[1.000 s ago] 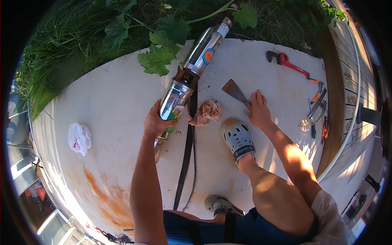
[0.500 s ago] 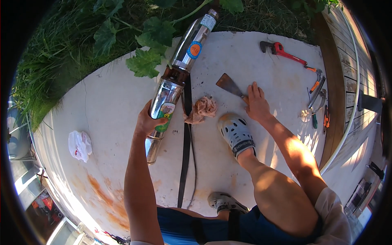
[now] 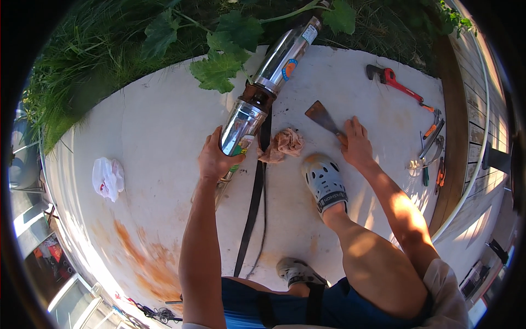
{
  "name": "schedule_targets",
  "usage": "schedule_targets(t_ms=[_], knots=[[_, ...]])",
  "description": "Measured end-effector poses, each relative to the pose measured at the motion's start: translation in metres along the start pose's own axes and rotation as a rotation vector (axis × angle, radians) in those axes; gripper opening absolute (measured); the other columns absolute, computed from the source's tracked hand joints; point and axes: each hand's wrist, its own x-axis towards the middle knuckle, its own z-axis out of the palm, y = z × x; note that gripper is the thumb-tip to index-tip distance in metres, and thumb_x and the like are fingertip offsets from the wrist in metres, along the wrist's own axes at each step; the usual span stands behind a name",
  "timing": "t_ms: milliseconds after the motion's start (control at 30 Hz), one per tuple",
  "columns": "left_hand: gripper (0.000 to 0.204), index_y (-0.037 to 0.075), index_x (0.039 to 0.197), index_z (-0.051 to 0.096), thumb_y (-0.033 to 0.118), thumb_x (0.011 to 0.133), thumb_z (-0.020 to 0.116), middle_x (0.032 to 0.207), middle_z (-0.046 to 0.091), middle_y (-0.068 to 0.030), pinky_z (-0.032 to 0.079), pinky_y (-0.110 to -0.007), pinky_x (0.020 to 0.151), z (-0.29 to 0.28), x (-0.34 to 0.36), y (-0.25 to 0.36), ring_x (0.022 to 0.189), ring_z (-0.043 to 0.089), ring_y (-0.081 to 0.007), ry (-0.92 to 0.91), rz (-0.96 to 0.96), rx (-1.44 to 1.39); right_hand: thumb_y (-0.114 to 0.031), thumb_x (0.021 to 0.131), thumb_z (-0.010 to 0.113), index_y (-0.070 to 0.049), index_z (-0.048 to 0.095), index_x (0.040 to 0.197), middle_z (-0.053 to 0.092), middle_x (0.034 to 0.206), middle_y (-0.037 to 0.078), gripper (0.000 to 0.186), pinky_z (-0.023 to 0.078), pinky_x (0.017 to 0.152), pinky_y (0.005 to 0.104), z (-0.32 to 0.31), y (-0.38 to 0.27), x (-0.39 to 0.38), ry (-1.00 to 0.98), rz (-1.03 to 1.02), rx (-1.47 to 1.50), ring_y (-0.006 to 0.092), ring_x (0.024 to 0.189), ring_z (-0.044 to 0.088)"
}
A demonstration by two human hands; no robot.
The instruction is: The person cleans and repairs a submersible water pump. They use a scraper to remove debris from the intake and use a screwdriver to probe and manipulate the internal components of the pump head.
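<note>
While the left hand (image 3: 216, 157) is gripping the long steel cylinder (image 3: 243, 119), its thumb is lying across the top and its fingers are curving partway around the left side. The cylinder is running diagonally from center frame up to the top edge, its upper end sitting near green leaves (image 3: 213, 73). Right of center, the right hand (image 3: 357, 144) is resting over the handle end of a scraper (image 3: 322, 117), fingers extending nearly straight and close together; cannot tell how firmly they're holding it. The scraper blade is pointing upper left. A crumpled pinkish rag (image 3: 287, 143) is lying between the two hands, by a black strap (image 3: 253, 208). A red pipe wrench (image 3: 400, 86) is lying upper right; a white plastic bag (image 3: 108, 178) is sitting at left.
</note>
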Motion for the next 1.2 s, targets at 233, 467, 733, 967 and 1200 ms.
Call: schedule_targets(t_ms=[233, 467, 733, 967, 1200], knots=[[0.097, 0.009, 0.138, 0.046, 0.035, 0.053, 0.084, 0.12, 0.059, -0.0125, 0.05, -0.04, 0.092, 0.001, -0.008, 0.012, 0.11, 0.059, -0.0297, 0.048, -0.018, 0.089, -0.007, 0.078, 0.066, -0.007, 0.055, 0.115, 0.052, 0.125, 0.014, 0.039, 0.051, 0.081, 0.0427, 0.009, 0.017, -0.001, 0.219, -0.209, 0.214, 0.0333, 0.107, 0.056], [0.09, 0.007, 0.137, 0.047, 0.028, 0.057, 0.083, 0.116, 0.059, -0.0139, 0.05, -0.043, 0.089, 0.02, -0.033, 0.02, 0.105, 0.058, -0.0336, 0.22, 0.075, 0.187, -0.008, 0.083, 0.064, -0.002, 0.055, 0.101, 0.063, 0.083, 0.013, 0.021, 0.05, 0.068, 0.0338, -0.015, 0.018, 0.005, -0.086, 0.028, 0.623, 0.0248, 0.07, 0.06], [0.083, 0.013, 0.133, 0.051, 0.019, 0.056, 0.081, 0.112, 0.056, -0.0104, 0.044, -0.044, 0.09, 0.061, -0.05, 0.035, 0.101, 0.056, -0.0313, 0.53, 0.148, 0.34, -0.004, 0.084, 0.063, -0.003, 0.058, 0.123, 0.062, 0.082, 0.002, 0.039, 0.048, 0.066, 0.0264, -0.008, 0.025, -0.001, -0.205, 0.073, 1.012, 0.0104, 0.071, 0.055], [0.086, 0.015, 0.134, 0.05, 0.012, 0.054, 0.079, 0.114, 0.056, -0.0098, 0.046, -0.042, 0.089, 0.044, -0.037, 0.025, 0.102, 0.056, -0.0308, 0.444, 0.254, 0.305, 0.005, 0.084, 0.064, 0.0, 0.062, 0.119, 0.059, 0.088, 0.001, 0.035, 0.047, 0.068, 0.0244, -0.046, 0.007, -0.006, -0.081, -0.072, 1.103, 0.0091, 0.075, 0.054], [0.089, 0.018, 0.135, 0.049, 0.011, 0.052, 0.081, 0.116, 0.055, -0.0077, 0.047, -0.042, 0.091, 0.031, -0.036, 0.016, 0.105, 0.055, -0.0297, 0.396, 0.25, 0.332, -0.009, 0.088, 0.068, -0.008, 0.071, 0.107, 0.059, 0.087, 0.002, 0.018, 0.048, 0.067, 0.0249, -0.14, -0.053, 0.012, -0.03, -0.441, 0.636, 0.0125, 0.074, 0.057]])
